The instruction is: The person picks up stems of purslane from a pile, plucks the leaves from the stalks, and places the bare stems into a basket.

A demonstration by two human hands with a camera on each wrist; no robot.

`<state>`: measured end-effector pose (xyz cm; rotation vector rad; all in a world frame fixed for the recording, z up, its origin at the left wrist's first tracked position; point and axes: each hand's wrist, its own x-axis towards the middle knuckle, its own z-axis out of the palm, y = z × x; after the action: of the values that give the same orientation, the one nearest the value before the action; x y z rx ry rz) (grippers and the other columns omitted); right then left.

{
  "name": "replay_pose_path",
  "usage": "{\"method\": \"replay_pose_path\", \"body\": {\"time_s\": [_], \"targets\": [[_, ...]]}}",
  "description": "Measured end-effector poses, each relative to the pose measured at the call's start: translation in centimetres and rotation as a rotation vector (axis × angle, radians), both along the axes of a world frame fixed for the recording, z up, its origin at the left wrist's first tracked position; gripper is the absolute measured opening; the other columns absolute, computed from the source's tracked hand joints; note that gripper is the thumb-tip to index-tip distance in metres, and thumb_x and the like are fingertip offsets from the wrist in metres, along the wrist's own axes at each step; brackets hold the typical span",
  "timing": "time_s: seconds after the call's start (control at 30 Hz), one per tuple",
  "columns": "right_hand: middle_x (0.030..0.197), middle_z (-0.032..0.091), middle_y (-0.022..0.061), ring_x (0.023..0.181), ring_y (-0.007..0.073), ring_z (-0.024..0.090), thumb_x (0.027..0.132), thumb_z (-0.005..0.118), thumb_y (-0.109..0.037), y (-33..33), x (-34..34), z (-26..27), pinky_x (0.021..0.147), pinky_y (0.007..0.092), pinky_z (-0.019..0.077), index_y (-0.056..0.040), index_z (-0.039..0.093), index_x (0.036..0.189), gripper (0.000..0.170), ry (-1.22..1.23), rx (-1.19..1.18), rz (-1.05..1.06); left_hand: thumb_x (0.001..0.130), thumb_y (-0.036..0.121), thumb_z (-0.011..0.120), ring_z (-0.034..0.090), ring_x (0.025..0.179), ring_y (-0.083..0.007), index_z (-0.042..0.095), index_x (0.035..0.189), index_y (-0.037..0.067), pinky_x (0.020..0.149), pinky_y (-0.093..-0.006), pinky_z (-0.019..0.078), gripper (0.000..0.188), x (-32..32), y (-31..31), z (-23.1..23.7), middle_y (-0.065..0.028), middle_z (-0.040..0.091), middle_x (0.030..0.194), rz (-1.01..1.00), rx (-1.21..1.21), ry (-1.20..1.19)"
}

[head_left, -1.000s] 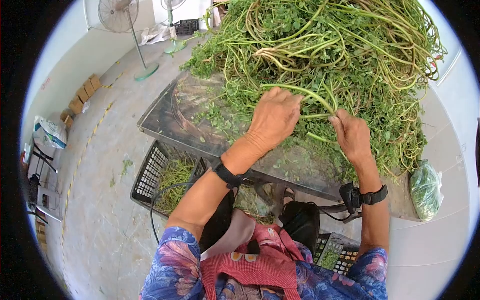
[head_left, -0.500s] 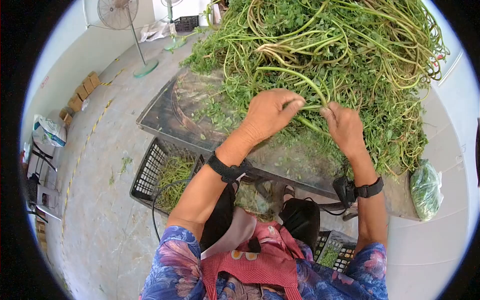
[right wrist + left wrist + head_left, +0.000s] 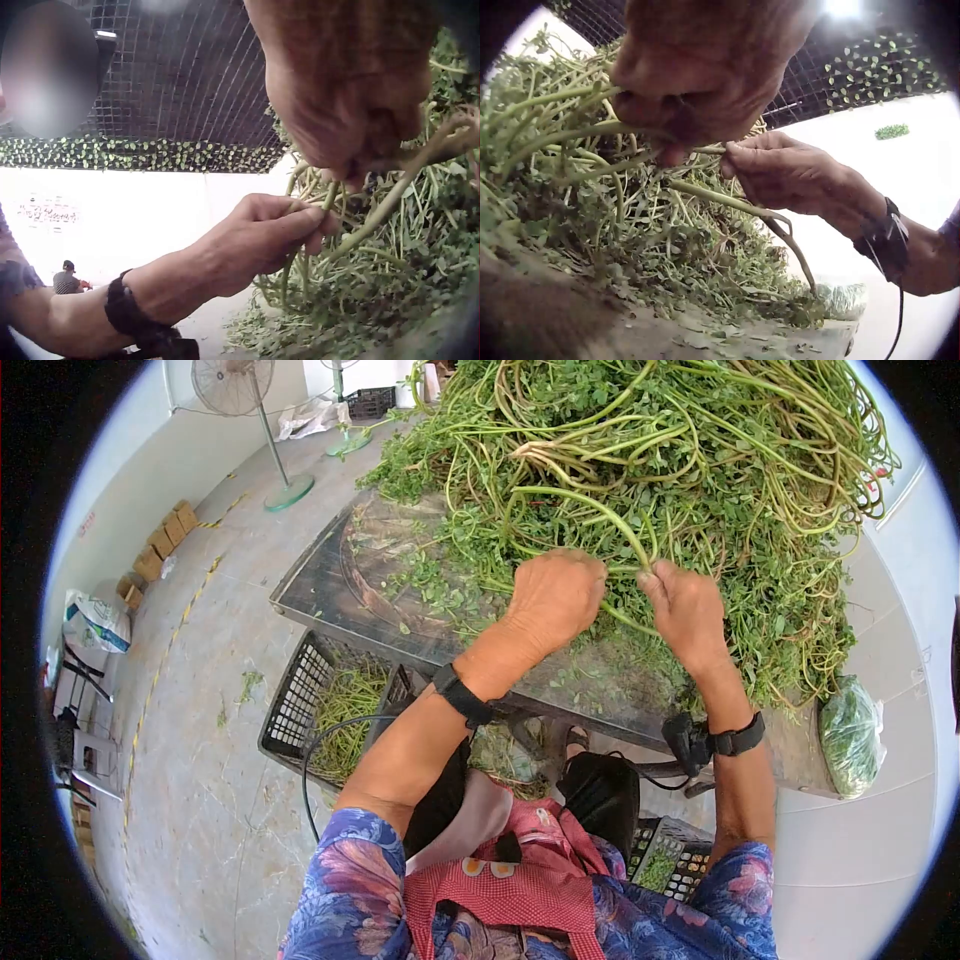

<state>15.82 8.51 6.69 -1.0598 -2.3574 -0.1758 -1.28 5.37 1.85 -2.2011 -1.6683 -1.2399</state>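
My right hand (image 3: 688, 610) pinches a long, thick green stem (image 3: 613, 517) between thumb and fingers, and the stem arches up to the left. Close on its left, my left hand (image 3: 562, 595) also pinches green stems, with its back toward the head camera. In the right wrist view, the left thumb and fingertips grip a stem (image 3: 328, 201) just below the right hand. More stems hang under both hands. Behind them rises a big heap of leafy green stems (image 3: 640, 470), spread across a dark table (image 3: 320, 595).
A black crate (image 3: 290, 705) of cut stems stands below the table's left front. Another crate (image 3: 690, 865) is beside my right leg. A bagged bundle of greens (image 3: 851, 740) lies at the table's right end. A standing fan (image 3: 262, 435) is far left. Another person (image 3: 67, 281) sits in the background.
My right hand has moved slightly left, toward the left hand. My left hand turned its thumb side up, then rolled back over. The arching stem stands higher than before.
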Motion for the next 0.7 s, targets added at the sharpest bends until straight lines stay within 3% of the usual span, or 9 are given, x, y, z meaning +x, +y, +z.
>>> {"method": "replay_pose_path", "body": {"time_s": [0.17, 0.23, 0.33, 0.43, 0.53, 0.6, 0.63, 0.67, 0.7], "targets": [[0.063, 0.060, 0.0132, 0.058, 0.0327, 0.060, 0.088, 0.053, -0.028, -3.7, -2.5, 0.3, 0.051, 0.0426, 0.0476, -0.0056, 0.051, 0.080, 0.024, -0.229, 0.064, -0.182, 0.077, 0.008, 0.056, 0.059, 0.068, -0.0349, 0.059, 0.076, 0.004, 0.060, -0.0435, 0.0474, 0.005, 0.4, 0.4, -0.6, -0.0153, 0.058, 0.071, 0.081, 0.136, -0.107], [0.063, 0.060, 0.0123, 0.057, 0.0312, 0.061, 0.088, 0.053, -0.028, -4.6, -3.2, 0.2, 0.050, 0.0414, 0.0479, -0.0056, 0.051, 0.079, 0.024, -0.219, 0.079, -0.116, 0.076, 0.007, 0.057, 0.059, 0.069, -0.0358, 0.058, 0.079, 0.004, 0.059, -0.0444, 0.0468, 0.004, 0.6, -0.8, 0.4, -0.0159, 0.058, 0.071, 0.099, -0.065, -0.123], [0.063, 0.060, 0.0106, 0.056, 0.0295, 0.061, 0.088, 0.052, -0.028, -4.0, -2.8, 0.9, 0.049, 0.0406, 0.0484, -0.0063, 0.053, 0.078, 0.024, -0.178, 0.132, -0.005, 0.078, 0.011, 0.059, 0.058, 0.072, -0.0366, 0.057, 0.082, 0.004, 0.060, -0.0444, 0.0463, 0.008, -1.7, 0.8, -0.5, -0.0170, 0.058, 0.074, 0.109, -0.105, -0.166], [0.063, 0.059, 0.0132, 0.058, 0.0322, 0.059, 0.088, 0.053, -0.027, -0.9, -0.7, 2.1, 0.053, 0.0426, 0.0473, -0.0049, 0.055, 0.077, 0.025, -0.094, 0.022, -0.185, 0.084, 0.022, 0.057, 0.057, 0.072, -0.0389, 0.060, 0.087, 0.005, 0.064, -0.0451, 0.0452, 0.018, -3.1, 0.0, -0.5, -0.0178, 0.059, 0.074, 0.000, -0.056, -0.214], [0.063, 0.056, 0.0160, 0.059, 0.0348, 0.056, 0.087, 0.053, -0.024, 1.1, 1.3, 2.2, 0.055, 0.0430, 0.0440, -0.0029, 0.057, 0.077, 0.024, -0.003, -0.050, 0.046, 0.082, 0.037, 0.060, 0.059, 0.075, -0.0363, 0.063, 0.086, 0.004, 0.065, -0.0428, 0.0467, 0.033, -2.5, -1.4, -0.2, -0.0164, 0.061, 0.077, -0.123, -0.125, -0.102], [0.061, 0.052, 0.0175, 0.058, 0.0356, 0.053, 0.087, 0.054, -0.023, 1.1, 1.4, 2.6, 0.054, 0.0417, 0.0399, -0.0015, 0.057, 0.077, 0.024, 0.107, -0.198, 0.171, 0.077, 0.049, 0.061, 0.061, 0.079, -0.0330, 0.065, 0.092, 0.005, 0.068, -0.0395, 0.0485, 0.046, -1.8, -2.4, 0.5, -0.0144, 0.063, 0.085, -0.083, -0.486, 0.270], [0.061, 0.052, 0.0175, 0.058, 0.0356, 0.053, 0.087, 0.054, -0.023, 1.2, 1.4, 2.6, 0.054, 0.0417, 0.0399, -0.0015, 0.057, 0.077, 0.024, 0.105, -0.196, 0.174, 0.073, 0.056, 0.061, 0.061, 0.084, -0.0309, 0.066, 0.096, 0.008, 0.072, -0.0378, 0.0492, 0.054, -1.4, -2.2, 0.6, -0.0138, 0.063, 0.092, -0.038, -0.623, 0.280], [0.060, 0.050, 0.0173, 0.057, 0.0354, 0.051, 0.087, 0.054, -0.022, 1.3, 1.6, 2.4, 0.053, 0.0412, 0.0389, -0.0012, 0.057, 0.076, 0.024, 0.113, -0.172, 0.183, 0.073, 0.056, 0.061, 0.061, 0.084, -0.0309, 0.066, 0.096, 0.008, 0.072, -0.0378, 0.0492, 0.054, -1.4, -2.2, -0.1, -0.0138, 0.063, 0.092, -0.036, -0.622, 0.280], [0.059, 0.049, 0.0171, 0.055, 0.0352, 0.050, 0.088, 0.054, -0.022, 1.3, 1.8, 2.2, 0.052, 0.0406, 0.0380, -0.0010, 0.057, 0.076, 0.024, 0.122, -0.149, 0.191, 0.074, 0.053, 0.061, 0.061, 0.085, -0.0313, 0.066, 0.096, 0.007, 0.073, -0.0383, 0.0491, 0.051, -1.4, -2.2, -1.4, -0.0144, 0.063, 0.094, -0.097, -0.421, 0.143]]}}
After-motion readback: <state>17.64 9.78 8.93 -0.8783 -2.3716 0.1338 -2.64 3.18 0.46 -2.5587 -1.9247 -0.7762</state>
